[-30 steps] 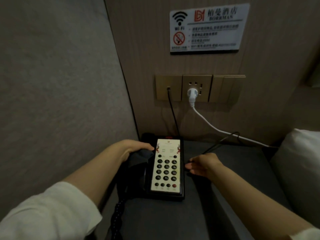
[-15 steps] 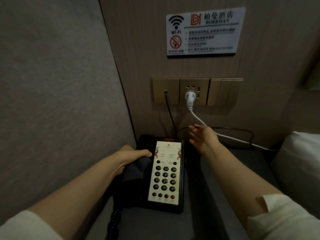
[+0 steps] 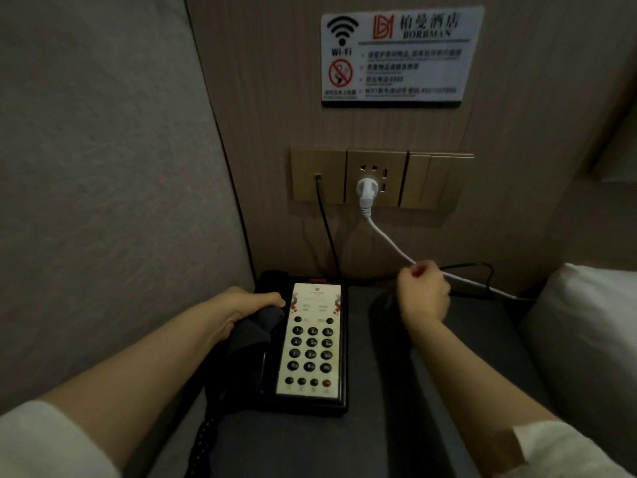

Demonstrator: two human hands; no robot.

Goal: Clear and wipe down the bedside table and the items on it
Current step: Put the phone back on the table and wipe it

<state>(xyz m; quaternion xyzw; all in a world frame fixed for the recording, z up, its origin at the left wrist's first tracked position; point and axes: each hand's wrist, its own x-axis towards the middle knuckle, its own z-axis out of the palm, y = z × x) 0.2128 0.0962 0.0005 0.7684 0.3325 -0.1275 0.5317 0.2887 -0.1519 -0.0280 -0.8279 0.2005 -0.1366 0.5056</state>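
While the left hand is resting on the handset side of the telephone, its fingers are curling around a dark cloth and pressing it onto the handset. The right hand is hanging above the bedside table, with fingers curled at the white cable; I judge they are pinching it, but the contact itself is blurred.

The telephone is sitting just under the left fingers, near the wall corner, and its keypad is lying beside the thumb. It is looking like a light, hard plastic thing, so it is probably sliding easily on the smooth top; taking it by both long sides of the base seems safer than by the handset, which is only lying in its cradle and hanging on a coiled cord.

The white cable is running from its plug, above the right fingers, down past them to the right. It is soft and thin, so a gentle hold away from the plug is best. A black cable is lying just behind the right fingers.
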